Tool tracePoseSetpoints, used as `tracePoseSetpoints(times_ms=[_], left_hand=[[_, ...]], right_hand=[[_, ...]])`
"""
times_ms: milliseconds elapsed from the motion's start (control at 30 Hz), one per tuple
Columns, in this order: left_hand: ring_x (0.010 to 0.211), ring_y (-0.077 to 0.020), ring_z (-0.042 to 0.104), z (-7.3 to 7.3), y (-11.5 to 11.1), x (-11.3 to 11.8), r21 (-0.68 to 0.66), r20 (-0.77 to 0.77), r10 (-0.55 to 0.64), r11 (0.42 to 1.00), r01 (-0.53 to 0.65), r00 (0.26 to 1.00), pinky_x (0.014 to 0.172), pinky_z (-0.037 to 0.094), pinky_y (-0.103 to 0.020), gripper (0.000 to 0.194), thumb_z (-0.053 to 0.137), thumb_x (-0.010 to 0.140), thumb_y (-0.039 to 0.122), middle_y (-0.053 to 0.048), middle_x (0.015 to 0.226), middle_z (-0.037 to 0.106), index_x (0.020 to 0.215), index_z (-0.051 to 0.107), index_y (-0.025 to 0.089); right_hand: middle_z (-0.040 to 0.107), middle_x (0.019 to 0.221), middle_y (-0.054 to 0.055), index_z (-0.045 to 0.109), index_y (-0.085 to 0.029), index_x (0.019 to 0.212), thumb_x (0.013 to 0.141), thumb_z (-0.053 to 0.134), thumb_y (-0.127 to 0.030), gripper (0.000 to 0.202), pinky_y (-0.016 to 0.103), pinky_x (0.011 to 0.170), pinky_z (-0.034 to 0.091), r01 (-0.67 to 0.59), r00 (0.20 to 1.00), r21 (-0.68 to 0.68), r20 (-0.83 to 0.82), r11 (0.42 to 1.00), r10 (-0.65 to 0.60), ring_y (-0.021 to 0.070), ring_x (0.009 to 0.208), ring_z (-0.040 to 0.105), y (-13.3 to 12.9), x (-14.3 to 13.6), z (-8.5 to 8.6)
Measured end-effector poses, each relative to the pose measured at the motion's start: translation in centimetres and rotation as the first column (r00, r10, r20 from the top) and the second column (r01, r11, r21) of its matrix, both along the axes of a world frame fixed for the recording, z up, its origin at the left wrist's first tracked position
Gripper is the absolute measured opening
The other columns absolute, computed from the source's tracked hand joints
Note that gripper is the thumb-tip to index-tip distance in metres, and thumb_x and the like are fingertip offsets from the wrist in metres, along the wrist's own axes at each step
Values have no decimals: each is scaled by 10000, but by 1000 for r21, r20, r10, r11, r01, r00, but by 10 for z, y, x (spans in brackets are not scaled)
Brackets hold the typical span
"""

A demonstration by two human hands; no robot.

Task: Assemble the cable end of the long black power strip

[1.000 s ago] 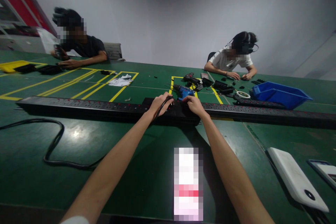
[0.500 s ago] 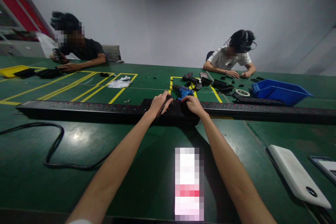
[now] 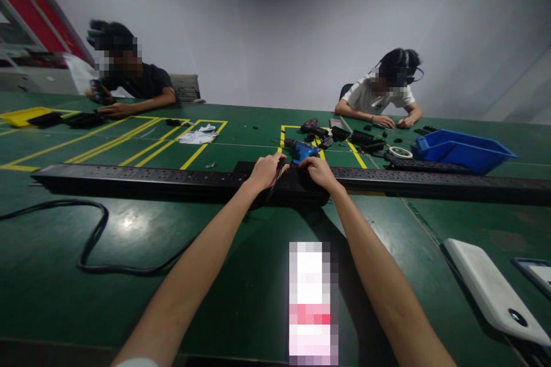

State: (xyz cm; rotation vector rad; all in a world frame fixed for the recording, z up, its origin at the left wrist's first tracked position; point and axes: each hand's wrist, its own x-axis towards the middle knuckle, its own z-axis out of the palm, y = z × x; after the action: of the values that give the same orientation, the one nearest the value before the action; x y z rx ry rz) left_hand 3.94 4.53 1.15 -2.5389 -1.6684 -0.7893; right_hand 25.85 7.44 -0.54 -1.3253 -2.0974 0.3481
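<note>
As both forearms stretch from the lower edge toward mid-frame, left hand point(image 3: 266, 173) curled around a black cable point(image 3: 91, 241), right hand point(image 3: 319, 173) bent over the black power strip point(image 3: 142, 175) at centre, grip unclear, blue bin point(image 3: 467, 152) at right, contents hidden.

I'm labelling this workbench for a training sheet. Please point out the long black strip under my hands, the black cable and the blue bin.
Black strip point(image 3: 181, 190): head view, on its long near side.
Black cable point(image 3: 124, 270): head view, on its lower stretch.
Blue bin point(image 3: 458, 153): head view, on its near wall.
</note>
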Motion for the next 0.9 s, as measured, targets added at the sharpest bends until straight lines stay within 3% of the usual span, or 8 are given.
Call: tracePoseSetpoints(times_ms=[200, 533, 900], left_hand=[[986, -262, 662, 0, -4, -1, 32, 22, -5, 999, 5, 1000, 891, 465, -368, 361, 536, 942, 434, -97, 1085, 704, 1214, 573, 200], [1044, -265, 663, 13, -14, 3, -61, 16, 47, 997, -46, 999, 893, 484, -355, 369, 588, 919, 413, -106, 1108, 705, 1231, 584, 216], [1049, -273, 661, 16, -17, 2, -80, 15, 23, 997, -21, 1000, 881, 492, -356, 354, 561, 935, 399, -97, 1125, 703, 1246, 578, 231]], right_hand=[[729, 937, 38, 732, -179, 892, 695, 402, -27, 413, 262, 879, 457, -14, 1000, 7, -26, 1000, 14, 190, 923, 635, -4, -1, 3], [732, 939, 30, 733, -187, 875, 701, 415, -24, 398, 257, 873, 462, 1, 999, -7, -35, 1000, -1, 187, 919, 637, -1, -1, 1], [730, 942, 33, 735, -186, 875, 691, 408, -36, 405, 247, 867, 457, -2, 1000, -20, -24, 1000, 2, 184, 934, 632, -1, -2, 2]])
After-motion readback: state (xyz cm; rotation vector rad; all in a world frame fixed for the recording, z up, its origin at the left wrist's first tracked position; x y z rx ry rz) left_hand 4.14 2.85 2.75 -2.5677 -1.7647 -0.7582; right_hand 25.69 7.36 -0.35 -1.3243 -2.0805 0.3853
